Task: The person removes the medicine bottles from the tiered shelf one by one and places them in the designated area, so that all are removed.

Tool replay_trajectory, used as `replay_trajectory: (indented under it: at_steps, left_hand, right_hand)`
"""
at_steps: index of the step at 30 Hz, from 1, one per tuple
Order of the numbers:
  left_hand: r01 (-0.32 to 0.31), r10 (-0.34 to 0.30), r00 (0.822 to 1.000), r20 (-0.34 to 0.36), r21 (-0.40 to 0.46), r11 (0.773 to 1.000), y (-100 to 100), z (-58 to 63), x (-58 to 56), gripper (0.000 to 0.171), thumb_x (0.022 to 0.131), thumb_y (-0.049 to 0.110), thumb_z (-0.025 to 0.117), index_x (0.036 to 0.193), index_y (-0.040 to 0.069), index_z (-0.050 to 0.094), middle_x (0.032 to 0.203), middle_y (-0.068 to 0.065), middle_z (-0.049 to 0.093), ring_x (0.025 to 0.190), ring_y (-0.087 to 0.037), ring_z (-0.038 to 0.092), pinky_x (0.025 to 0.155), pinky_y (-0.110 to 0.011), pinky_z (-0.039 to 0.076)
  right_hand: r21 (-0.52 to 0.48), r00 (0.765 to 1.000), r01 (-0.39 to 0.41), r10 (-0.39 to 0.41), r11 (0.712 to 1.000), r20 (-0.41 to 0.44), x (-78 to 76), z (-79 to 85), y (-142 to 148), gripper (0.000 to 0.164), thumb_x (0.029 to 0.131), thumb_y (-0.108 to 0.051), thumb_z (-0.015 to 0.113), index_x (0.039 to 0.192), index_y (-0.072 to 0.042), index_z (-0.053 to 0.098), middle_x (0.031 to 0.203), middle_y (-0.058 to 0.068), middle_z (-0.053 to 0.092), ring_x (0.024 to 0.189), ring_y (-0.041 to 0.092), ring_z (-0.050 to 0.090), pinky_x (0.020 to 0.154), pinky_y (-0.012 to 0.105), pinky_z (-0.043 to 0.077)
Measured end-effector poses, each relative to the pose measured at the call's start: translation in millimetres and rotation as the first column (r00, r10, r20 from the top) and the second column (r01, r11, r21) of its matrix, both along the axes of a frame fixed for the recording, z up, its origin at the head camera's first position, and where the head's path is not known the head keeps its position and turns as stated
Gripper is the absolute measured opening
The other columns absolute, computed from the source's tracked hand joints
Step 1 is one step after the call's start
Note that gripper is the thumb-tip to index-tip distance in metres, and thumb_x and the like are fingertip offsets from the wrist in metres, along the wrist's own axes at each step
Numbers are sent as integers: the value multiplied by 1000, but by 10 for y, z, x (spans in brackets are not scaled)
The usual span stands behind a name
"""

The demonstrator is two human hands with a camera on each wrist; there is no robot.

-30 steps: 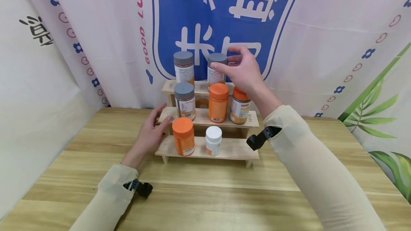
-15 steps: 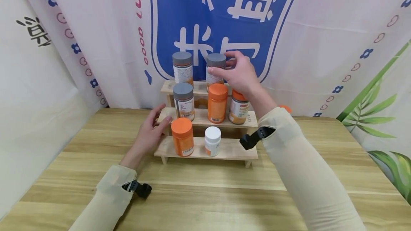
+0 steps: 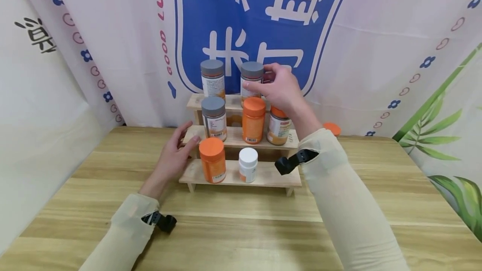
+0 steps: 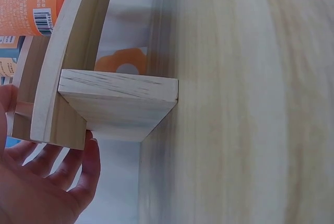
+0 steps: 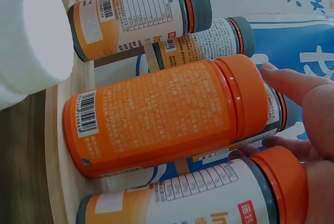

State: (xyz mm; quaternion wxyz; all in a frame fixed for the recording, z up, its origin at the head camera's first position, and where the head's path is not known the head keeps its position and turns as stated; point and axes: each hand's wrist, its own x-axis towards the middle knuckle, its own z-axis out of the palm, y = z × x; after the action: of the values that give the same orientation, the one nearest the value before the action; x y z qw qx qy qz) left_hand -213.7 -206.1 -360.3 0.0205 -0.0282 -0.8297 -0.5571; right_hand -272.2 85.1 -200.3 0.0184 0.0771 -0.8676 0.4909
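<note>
A stepped wooden display rack (image 3: 271, 175) holds several supplement bottles on three tiers. My left hand (image 3: 175, 156) grips the rack's left side near the middle tier, thumb in front; in the left wrist view its fingers curl behind the board (image 4: 47, 98). On the top tier, my right hand (image 3: 280, 87) holds a grey-lidded bottle (image 3: 251, 70) between thumb and fingers. In the right wrist view this bottle (image 5: 274, 109) is mostly hidden behind an orange bottle (image 5: 156, 114). Beside it on the top tier stands another grey-lidded bottle (image 3: 213, 78).
On the middle tier are a grey-lidded bottle (image 3: 214, 118), the orange bottle and an orange-lidded bottle (image 3: 278, 129). An orange bottle (image 3: 212, 160) and a small white bottle (image 3: 248, 165) occupy the bottom tier. An orange lid (image 3: 332, 129) shows behind the right forearm. A printed curtain (image 3: 373, 66) hangs behind.
My right hand has come down slightly and closed round the grey-lidded bottle. The right forearm has shifted left, uncovering the orange lid. My left hand keeps its place on the rack.
</note>
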Motion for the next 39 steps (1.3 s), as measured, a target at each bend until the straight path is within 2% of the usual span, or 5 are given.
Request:
replay_trajectory:
  at_steps: [9,17,27,34,39]
  left_hand:
    - [-3,3,1000,-13,-9,1000,-16,1,4,70,110,45,54,170,27,24,177,-17,22,140,-41,48,105,-52,53]
    - [3,-3,1000,-9,-1,1000,-8,-9,-6,71,110,45,55,171,27,23,177,-17,21,144,-42,45,113,-58,49]
    - [4,-4,1000,-11,-2,1000,-5,-12,-15,71,110,47,54,171,27,23,178,-16,19,143,-42,46,109,-55,52]
    - [2,-3,1000,-13,-9,1000,1,-9,-14,70,110,46,54,170,27,24,177,-17,23,135,-39,49,98,-46,56]
    - [-1,1,1000,-14,-14,1000,-7,-13,-11,70,110,46,54,170,28,24,176,-18,24,136,-40,50,100,-47,55]
  right_hand:
    - [54,1000,17,-18,998,17,-9,23,-74,71,95,-52,77,152,-19,50,144,8,63,126,26,61,107,45,55]
    - [67,999,27,-28,997,16,-12,12,-65,65,97,-52,73,150,-20,52,142,8,64,125,26,60,107,45,55]
    - [64,999,38,-39,997,29,-8,32,-56,66,97,-53,74,150,-20,53,146,8,63,129,26,59,110,47,53]
    - [56,1000,15,-16,998,23,-16,18,-49,61,98,-52,73,147,-20,55,144,8,64,128,26,59,111,47,52]
    - [46,1000,3,-4,999,22,-23,4,-49,58,99,-51,72,145,-20,55,141,8,64,125,26,60,108,47,53]
